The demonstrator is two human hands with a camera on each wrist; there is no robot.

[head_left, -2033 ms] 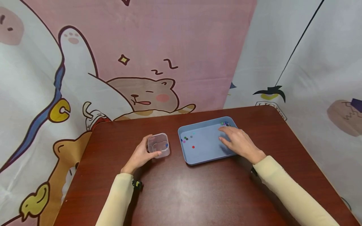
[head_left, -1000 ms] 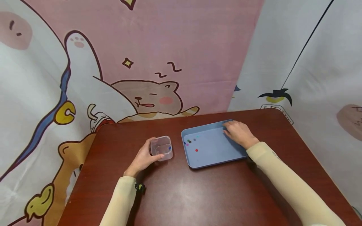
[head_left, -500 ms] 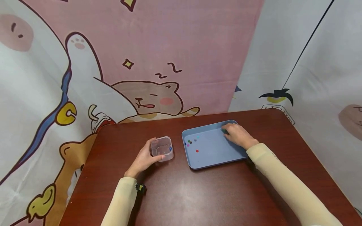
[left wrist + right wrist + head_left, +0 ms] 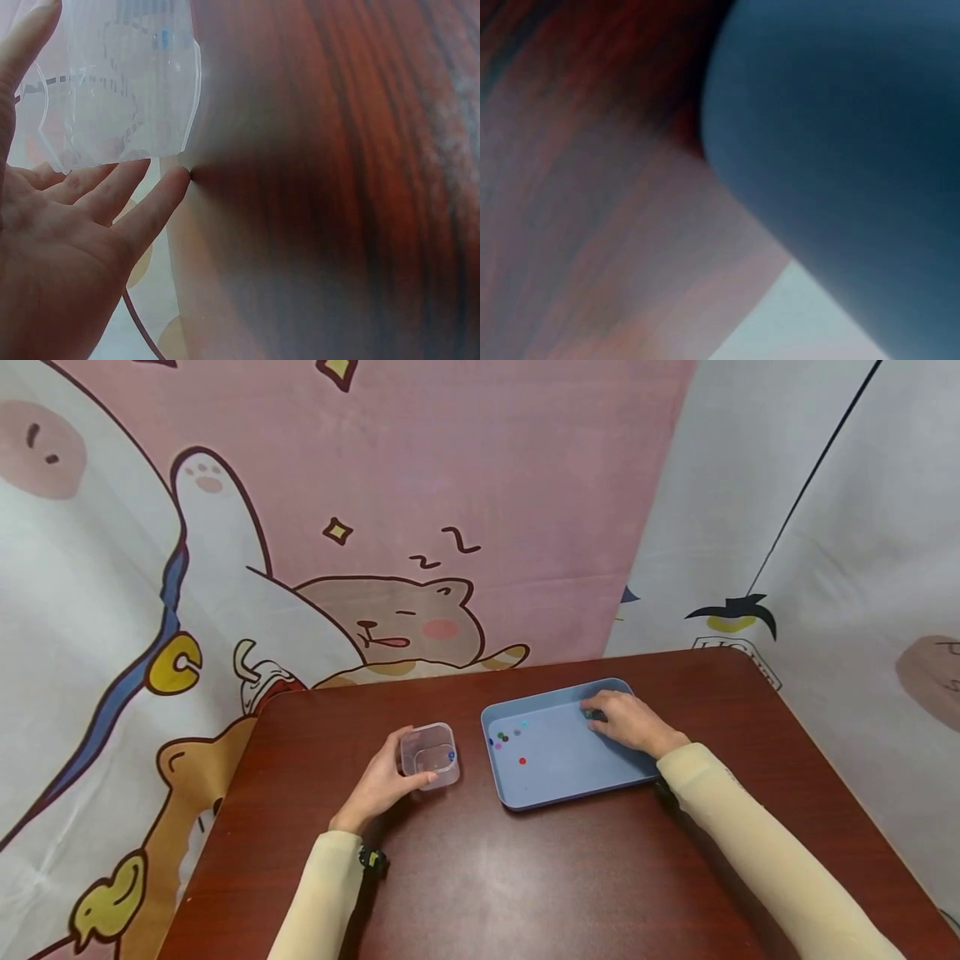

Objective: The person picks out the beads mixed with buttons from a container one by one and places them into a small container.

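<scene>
My left hand [image 4: 381,781] grips a small clear plastic box [image 4: 430,758] by its left side, with the thumb across the near side. Inside the box lies a blue bead [image 4: 452,756]. In the left wrist view the box [image 4: 120,90] stands between thumb and fingers. My right hand [image 4: 630,722] is inside the blue tray [image 4: 555,756], near its far right corner, with small greenish beads [image 4: 588,715] between thumb and index finger. Around the tray's left end are several small coloured beads, among them a red bead [image 4: 522,761]. The right wrist view shows the tray's outside, not the hand.
Both the box and the tray rest on a dark reddish-brown wooden table [image 4: 480,877]. A curtain [image 4: 570,510] with cartoon cats hangs right behind the table's far edge. The tray's raised rim [image 4: 540,700] surrounds the beads.
The right hand reached into the tray's far right corner, then drew back slightly to the left with the greenish beads at its fingertips. The left hand still holds the box in place.
</scene>
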